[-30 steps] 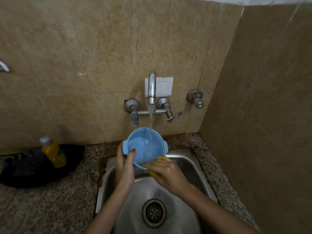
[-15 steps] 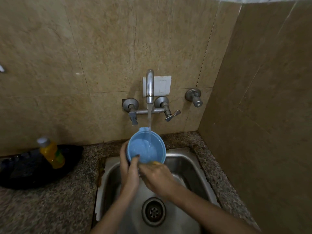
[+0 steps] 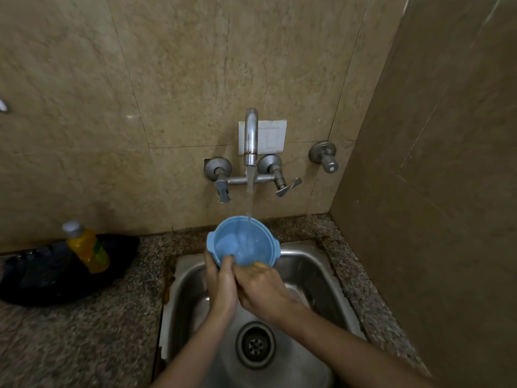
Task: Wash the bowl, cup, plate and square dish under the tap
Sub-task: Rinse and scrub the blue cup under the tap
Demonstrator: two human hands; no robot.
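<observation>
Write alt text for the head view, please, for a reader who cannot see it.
A left hand grips a blue bowl by its rim under the running tap above a steel sink, while the right hand presses a yellow sponge against its near side. A yellow bottle stands on the counter to the left.

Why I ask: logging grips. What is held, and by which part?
Left hand grips the bowl by its near rim; right hand holds something yellow, mostly hidden.

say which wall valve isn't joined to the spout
The rightmost valve, alone near the corner; the left valve and middle valve share the crossbar under the spout.
</observation>
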